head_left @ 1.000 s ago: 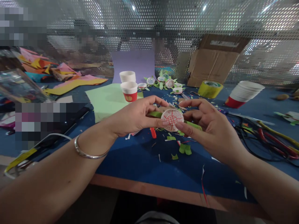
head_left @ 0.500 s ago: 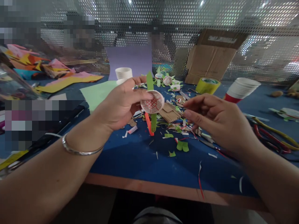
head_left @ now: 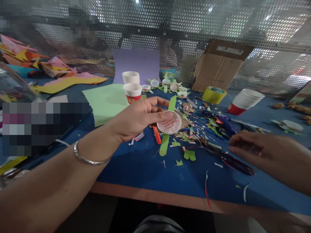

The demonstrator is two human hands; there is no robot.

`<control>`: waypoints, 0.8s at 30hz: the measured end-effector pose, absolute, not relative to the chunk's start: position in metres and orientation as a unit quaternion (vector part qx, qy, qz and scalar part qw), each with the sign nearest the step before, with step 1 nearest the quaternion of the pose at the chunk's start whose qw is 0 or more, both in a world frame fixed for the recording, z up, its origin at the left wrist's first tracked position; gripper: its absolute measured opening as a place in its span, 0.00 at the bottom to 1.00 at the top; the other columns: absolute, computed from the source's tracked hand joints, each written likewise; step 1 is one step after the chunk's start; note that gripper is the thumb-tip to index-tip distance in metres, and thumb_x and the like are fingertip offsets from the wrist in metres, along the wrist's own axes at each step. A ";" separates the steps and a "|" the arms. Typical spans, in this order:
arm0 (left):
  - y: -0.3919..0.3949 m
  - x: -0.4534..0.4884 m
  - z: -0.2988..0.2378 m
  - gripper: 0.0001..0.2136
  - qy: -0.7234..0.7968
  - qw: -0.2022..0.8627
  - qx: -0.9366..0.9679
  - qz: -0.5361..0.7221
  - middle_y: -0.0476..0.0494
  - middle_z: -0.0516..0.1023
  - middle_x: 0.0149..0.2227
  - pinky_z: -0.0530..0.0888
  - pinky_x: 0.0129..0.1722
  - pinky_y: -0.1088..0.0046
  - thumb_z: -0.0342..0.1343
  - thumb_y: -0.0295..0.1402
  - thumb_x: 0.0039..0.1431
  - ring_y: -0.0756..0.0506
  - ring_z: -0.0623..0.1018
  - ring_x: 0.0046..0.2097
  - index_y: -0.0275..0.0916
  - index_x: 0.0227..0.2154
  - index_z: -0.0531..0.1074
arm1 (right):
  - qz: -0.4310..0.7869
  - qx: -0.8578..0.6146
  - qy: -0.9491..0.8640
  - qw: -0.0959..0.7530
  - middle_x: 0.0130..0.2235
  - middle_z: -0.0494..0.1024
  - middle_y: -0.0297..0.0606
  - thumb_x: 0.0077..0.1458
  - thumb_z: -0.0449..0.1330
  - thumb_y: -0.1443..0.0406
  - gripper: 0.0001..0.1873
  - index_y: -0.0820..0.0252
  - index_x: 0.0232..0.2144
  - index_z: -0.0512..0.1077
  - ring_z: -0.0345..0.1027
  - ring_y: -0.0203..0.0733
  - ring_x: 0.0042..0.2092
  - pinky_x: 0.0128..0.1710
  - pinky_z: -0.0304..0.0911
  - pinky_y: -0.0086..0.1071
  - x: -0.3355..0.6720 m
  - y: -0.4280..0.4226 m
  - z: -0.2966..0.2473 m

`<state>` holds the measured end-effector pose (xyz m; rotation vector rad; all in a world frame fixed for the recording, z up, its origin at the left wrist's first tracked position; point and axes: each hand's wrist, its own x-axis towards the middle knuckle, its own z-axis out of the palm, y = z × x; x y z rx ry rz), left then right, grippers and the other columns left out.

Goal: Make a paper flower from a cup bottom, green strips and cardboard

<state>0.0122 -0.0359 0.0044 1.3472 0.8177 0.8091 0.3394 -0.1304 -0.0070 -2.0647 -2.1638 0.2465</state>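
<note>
My left hand (head_left: 143, 118) pinches a paper turtle between thumb and fingers, above the table. The turtle has a round white disc (head_left: 170, 125) with a red grid drawn on it and a green paper strip (head_left: 164, 145) sticking out at both ends; a small face is drawn on the lower end. My right hand (head_left: 259, 155) is blurred, with its fingers loosely apart and nothing visible in them. It hovers at the right, beside dark-handled scissors (head_left: 233, 160) and a blue tool with an orange part, which looks like a glue gun (head_left: 225, 124).
Paper scraps (head_left: 189, 154) litter the blue table (head_left: 136, 171). Behind stand paper cups (head_left: 132, 90), several finished turtles (head_left: 167, 82), yellow tape (head_left: 213, 94) and a cardboard box (head_left: 218, 69). More stacked cups (head_left: 245, 102) are at the right; green paper (head_left: 104, 102) lies left.
My left hand has moved right and slightly down with the turtle, tilting its strip. My right hand has swung away to the right, uncovering the scissors and the blue tool.
</note>
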 end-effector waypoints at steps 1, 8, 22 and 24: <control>-0.036 0.012 0.005 0.12 0.357 0.632 0.590 0.354 0.51 0.77 0.27 0.73 0.27 0.82 0.64 0.26 0.59 0.54 0.75 0.26 0.36 0.43 0.69 | 0.101 -0.689 -0.717 0.038 0.32 0.83 0.36 0.55 0.55 0.42 0.23 0.48 0.37 0.79 0.76 0.48 0.30 0.29 0.69 0.40 0.344 -0.135 -0.012; -0.034 0.014 0.003 0.08 0.355 0.635 0.586 0.356 0.52 0.76 0.25 0.69 0.23 0.83 0.63 0.28 0.60 0.55 0.73 0.24 0.35 0.40 0.71 | 0.117 -0.740 -0.659 0.065 0.35 0.84 0.37 0.48 0.54 0.41 0.25 0.48 0.37 0.79 0.77 0.51 0.33 0.35 0.70 0.44 0.358 -0.134 -0.012; -0.024 0.009 -0.008 0.15 0.327 0.710 0.515 0.351 0.48 0.80 0.34 0.73 0.37 0.79 0.68 0.33 0.56 0.52 0.78 0.35 0.36 0.43 0.71 | 0.196 -0.768 -0.599 0.117 0.16 0.70 0.33 0.49 0.60 0.42 0.26 0.59 0.31 0.78 0.62 0.40 0.19 0.22 0.54 0.34 0.380 -0.051 -0.020; -0.023 0.007 -0.008 0.15 0.320 0.726 0.503 0.344 0.47 0.80 0.35 0.73 0.37 0.79 0.68 0.31 0.56 0.52 0.78 0.36 0.36 0.43 0.70 | 0.208 -0.764 -0.590 0.155 0.16 0.69 0.32 0.51 0.62 0.44 0.23 0.58 0.31 0.78 0.61 0.39 0.19 0.20 0.52 0.33 0.379 -0.049 -0.024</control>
